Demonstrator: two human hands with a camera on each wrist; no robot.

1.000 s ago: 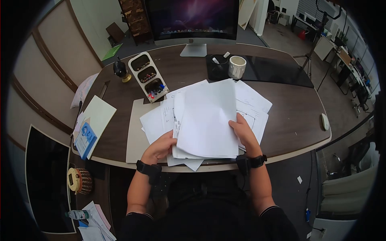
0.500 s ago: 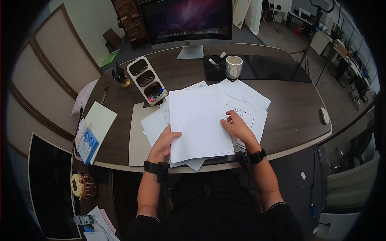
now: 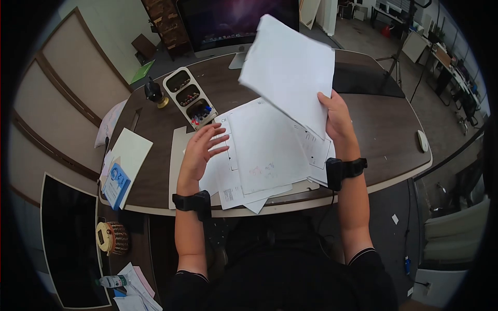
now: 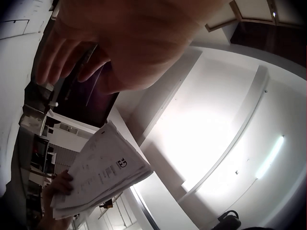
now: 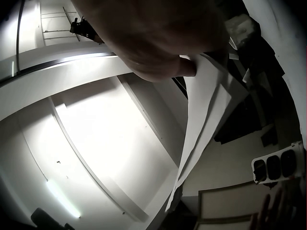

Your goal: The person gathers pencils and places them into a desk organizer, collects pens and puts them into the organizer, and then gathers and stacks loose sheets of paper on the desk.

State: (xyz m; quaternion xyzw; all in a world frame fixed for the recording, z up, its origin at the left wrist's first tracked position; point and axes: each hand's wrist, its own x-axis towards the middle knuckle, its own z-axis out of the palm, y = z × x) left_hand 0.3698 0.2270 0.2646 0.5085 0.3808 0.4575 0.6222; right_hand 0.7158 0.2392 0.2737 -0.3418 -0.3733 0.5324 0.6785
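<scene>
In the head view my right hand (image 3: pixel 338 120) pinches a stack of white paper sheets (image 3: pixel 293 72) by its right edge, thumb on top, raised over the desk. The left wrist view catches the printed underside of these sheets (image 4: pixel 103 170), and the right wrist view shows them from the edge (image 5: pixel 204 110). My left hand (image 3: pixel 199 150) holds nothing; its fingers are spread above the left side of the loose papers (image 3: pixel 270 155) on the desk. Faint marks show on the uppermost loose sheet, with printed drawings on those under it.
Left of the papers stands a three-compartment organizer (image 3: pixel 189 98) with pens, beside a dark figurine (image 3: pixel 154 92). A blue box (image 3: pixel 116 184) lies on a pale folder at the left. A monitor (image 3: pixel 233 23) stands behind, a mouse (image 3: pixel 423 141) at the right. The raised sheets hide the mug.
The left hand has let go of the stack and moved left. The right hand has taken hold of the stack and lifted it up and to the right, uncovering the papers beneath.
</scene>
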